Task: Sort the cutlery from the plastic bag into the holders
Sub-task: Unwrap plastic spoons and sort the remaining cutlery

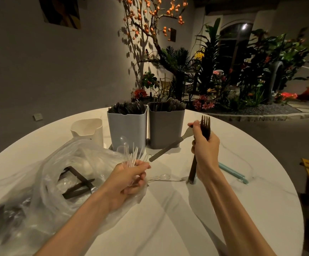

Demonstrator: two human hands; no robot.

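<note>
The right hand [204, 154] is gripping a bundle of dark forks [205, 129] upright, handle ends resting on the bench [168, 209] just right of the gray holder [165, 126]. The left hand [129, 179] is clutching clear plastic cutlery [131, 154] in front of the blue holder [127, 129], over the plastic bag [44, 182] lying left of the gray holder.

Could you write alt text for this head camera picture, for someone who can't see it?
At a round white table, a person's right hand grips a bundle of dark forks upright, while the left hand holds clear plastic cutlery. Behind stand a light holder and a grey holder, both full of dark cutlery; a plastic bag lies left.
</note>
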